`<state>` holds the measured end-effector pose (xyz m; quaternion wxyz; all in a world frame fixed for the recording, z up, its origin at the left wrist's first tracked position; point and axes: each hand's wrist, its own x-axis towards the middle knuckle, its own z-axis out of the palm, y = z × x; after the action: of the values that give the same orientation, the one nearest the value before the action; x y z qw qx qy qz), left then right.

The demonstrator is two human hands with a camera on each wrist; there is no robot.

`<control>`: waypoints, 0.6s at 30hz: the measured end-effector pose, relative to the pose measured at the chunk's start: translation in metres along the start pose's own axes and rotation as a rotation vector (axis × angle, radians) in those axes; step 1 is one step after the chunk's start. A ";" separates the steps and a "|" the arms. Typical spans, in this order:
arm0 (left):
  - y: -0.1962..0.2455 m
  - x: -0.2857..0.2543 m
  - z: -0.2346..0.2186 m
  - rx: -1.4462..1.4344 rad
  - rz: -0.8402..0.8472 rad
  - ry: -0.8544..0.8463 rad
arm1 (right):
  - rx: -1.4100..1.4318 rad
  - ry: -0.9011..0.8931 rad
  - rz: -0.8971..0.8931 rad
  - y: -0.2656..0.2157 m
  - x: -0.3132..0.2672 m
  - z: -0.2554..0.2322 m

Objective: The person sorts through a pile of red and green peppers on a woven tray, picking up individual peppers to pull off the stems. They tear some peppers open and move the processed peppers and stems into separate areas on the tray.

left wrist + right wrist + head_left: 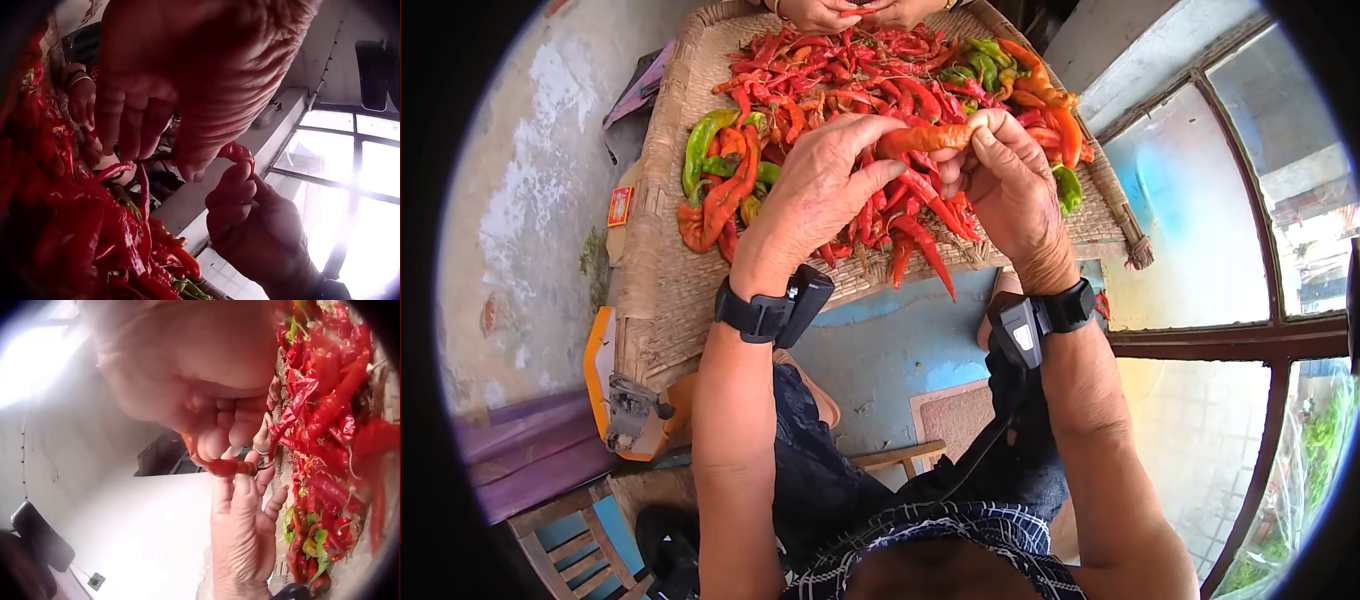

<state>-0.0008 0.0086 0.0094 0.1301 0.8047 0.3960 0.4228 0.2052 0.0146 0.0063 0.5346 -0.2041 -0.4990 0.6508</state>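
An orange-red chili pepper (925,139) is held up between both hands, over the pile of red chili peppers (910,195). At its stem end, the left hand (825,170) pinches it between thumb and fingers; the stem (265,465) pokes out there in the right wrist view. The right hand (1015,180) grips the other end, thumb on top and fingers curled beneath. In the left wrist view, the left hand's palm hides most of the pepper, leaving a bent red part (236,152) visible at the right hand's fingers.
A woven tray (660,270) carries the pile, with green peppers (700,145) at the left and orange ones (1040,85) at the right. Across it, another person's hands (840,12) hold a red pepper. A window (1200,200) stands at the right and a wall (530,200) at the left.
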 end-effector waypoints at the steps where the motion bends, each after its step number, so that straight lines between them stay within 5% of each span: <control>1: 0.009 0.003 -0.005 -0.014 -0.104 -0.044 | 0.036 -0.037 -0.005 0.000 -0.001 0.000; 6: -0.003 0.003 -0.007 -0.244 -0.295 0.078 | -0.127 0.157 -0.016 0.007 0.004 -0.006; 8: 0.002 0.003 -0.014 -0.366 -0.378 0.071 | -1.132 0.118 -0.089 0.016 0.005 -0.011; 12: -0.002 0.005 -0.026 -0.472 -0.437 0.111 | -1.703 -0.073 -0.206 0.031 0.000 -0.009; 16: -0.056 0.003 -0.039 0.039 -0.454 0.387 | -1.657 -0.064 -0.102 0.032 0.006 -0.010; 18: -0.073 0.001 -0.038 0.811 -0.057 0.608 | -1.567 -0.028 -0.148 0.028 0.011 -0.010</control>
<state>-0.0683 0.0525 -0.0064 -0.3027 0.6199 0.5701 0.4463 0.1956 0.0308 -0.0197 0.2704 -0.4797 -0.8314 0.0745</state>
